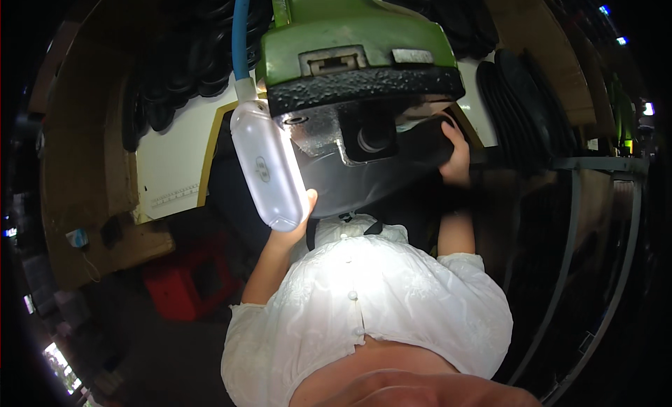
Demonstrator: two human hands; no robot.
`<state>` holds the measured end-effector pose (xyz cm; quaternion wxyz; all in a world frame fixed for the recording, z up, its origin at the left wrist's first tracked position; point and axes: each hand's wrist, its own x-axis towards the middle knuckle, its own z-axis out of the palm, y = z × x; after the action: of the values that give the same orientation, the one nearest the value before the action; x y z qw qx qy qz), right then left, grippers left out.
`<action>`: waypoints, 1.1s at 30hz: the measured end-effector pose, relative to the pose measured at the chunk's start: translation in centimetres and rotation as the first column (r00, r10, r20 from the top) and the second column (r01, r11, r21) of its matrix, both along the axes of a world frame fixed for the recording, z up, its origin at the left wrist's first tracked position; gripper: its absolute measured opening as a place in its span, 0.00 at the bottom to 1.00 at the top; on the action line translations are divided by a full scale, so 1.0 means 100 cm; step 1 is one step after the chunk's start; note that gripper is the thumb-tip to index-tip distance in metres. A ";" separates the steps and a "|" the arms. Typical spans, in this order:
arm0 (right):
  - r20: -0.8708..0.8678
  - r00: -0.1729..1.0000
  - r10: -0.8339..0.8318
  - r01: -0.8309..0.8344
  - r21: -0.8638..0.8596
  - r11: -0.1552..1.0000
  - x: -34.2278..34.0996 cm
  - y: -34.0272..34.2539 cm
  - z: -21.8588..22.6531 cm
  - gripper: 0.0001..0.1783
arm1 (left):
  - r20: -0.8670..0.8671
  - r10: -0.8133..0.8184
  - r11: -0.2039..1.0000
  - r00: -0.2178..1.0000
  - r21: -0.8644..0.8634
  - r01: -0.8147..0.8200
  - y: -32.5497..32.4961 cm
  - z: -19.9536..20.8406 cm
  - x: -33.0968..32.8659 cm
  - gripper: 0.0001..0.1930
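Observation:
A smooth black piece, probably a shoe sole [343, 186], lies across the space under the head of a green machine [357, 39]. At its left end is my left hand [299, 225], its thumb on the edge; a white lamp housing [269, 165] hides most of the fingers. My right hand [456, 155] curls around the right end of the piece, fingers and thumb closed on it. The machine's dark underside [374, 134] covers the middle of the piece, so contact there cannot be seen.
Stacked black soles [528, 102] stand on the right, and more dark soles [189, 57] pile up at the left back. A white work surface [171, 162] with a yellow edge borders the machine. A red stool [185, 277] is lower left; a grey metal frame [570, 218] is right.

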<state>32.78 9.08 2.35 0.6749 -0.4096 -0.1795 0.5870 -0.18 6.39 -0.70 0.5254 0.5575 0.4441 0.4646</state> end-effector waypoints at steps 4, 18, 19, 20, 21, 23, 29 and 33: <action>-0.108 0.991 -0.080 0.090 0.087 0.992 -0.052 0.016 0.024 0.17 | 0.189 0.032 0.989 0.981 -0.150 -0.003 -0.004 -0.014 -0.026 0.18; 0.096 0.945 0.311 -0.325 0.211 0.922 -0.149 -0.002 0.030 0.26 | -0.074 0.046 0.892 0.996 -0.447 -0.074 0.000 -0.102 -0.085 0.18; 0.148 0.921 0.361 -0.384 0.185 0.905 -0.144 0.003 0.025 0.26 | -0.068 -0.057 0.920 0.996 -0.391 0.026 -0.007 -0.135 -0.085 0.17; 0.200 0.892 0.406 -0.437 0.152 0.887 -0.142 0.008 0.022 0.27 | -0.067 -0.165 0.932 0.984 -0.337 0.133 -0.013 -0.158 -0.080 0.16; 0.239 0.880 0.410 -0.450 0.148 0.880 -0.141 0.011 0.034 0.28 | -0.082 -0.296 0.878 0.952 -0.415 0.238 -0.011 -0.144 -0.059 0.16; 0.353 0.827 0.437 -0.509 0.140 0.849 -0.140 0.019 0.051 0.29 | -0.094 -0.393 0.841 0.915 -0.439 0.317 -0.017 -0.108 -0.016 0.17; 0.676 0.588 0.444 -0.620 0.023 0.784 -0.103 0.022 0.060 0.25 | -0.245 -0.177 0.947 0.953 -0.305 0.098 0.001 -0.114 -0.020 0.19; 0.597 0.564 0.571 -0.598 -0.182 0.781 -0.038 0.001 0.019 0.17 | 0.220 0.336 0.886 0.916 -0.403 -0.228 0.022 -0.043 -0.042 0.27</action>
<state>28.96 9.22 4.28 0.3517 -0.4825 -0.5290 0.6031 -4.37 8.59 -5.04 0.6050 0.3050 0.5203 0.5198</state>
